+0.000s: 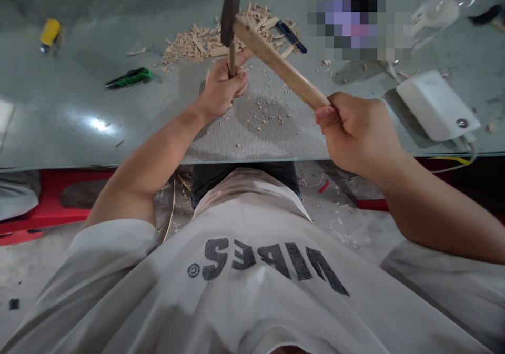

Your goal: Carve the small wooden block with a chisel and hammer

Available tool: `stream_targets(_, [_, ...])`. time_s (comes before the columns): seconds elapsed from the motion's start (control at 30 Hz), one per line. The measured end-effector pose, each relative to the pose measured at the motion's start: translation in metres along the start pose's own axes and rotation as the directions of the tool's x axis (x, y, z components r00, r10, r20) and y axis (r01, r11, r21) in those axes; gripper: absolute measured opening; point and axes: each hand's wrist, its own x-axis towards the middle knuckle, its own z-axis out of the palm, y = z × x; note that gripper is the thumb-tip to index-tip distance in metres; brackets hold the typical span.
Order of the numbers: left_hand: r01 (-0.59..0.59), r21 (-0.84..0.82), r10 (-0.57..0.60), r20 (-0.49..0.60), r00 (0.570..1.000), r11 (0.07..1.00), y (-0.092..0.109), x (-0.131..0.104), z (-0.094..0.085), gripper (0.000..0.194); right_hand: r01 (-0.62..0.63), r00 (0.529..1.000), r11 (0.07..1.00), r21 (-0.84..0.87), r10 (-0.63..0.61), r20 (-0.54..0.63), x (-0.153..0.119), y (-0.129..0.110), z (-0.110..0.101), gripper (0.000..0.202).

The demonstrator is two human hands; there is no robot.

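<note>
My right hand [351,128] is wrapped round the lower end of a pale wooden handle [284,70], which slants up and left to a dark metal head [231,12]. Directly below that head, my left hand [224,86] is closed round a thin upright wooden piece [231,59]. Whether the head touches the piece's top cannot be told. Behind my left hand, wood shavings [189,43] lie heaped at the far edge of a grey textured mat [221,138]. Small chips dot the mat in front of my hands.
A green cutter [130,78] and a yellow object [50,34] lie on the table [51,117] at left. A dark blue cutter [291,36] lies beside the shavings. At right are a white box [437,105] with a cable and clear plastic [434,20].
</note>
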Motion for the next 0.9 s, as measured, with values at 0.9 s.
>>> stream_targets(0.9, [0.074,-0.033,-0.077,-0.102,0.992,0.997,-0.010,-0.002,0.009,0.070,-0.070,0.997,0.992,0.104,0.074,-0.036,-0.007,-0.002,-0.002,0.075])
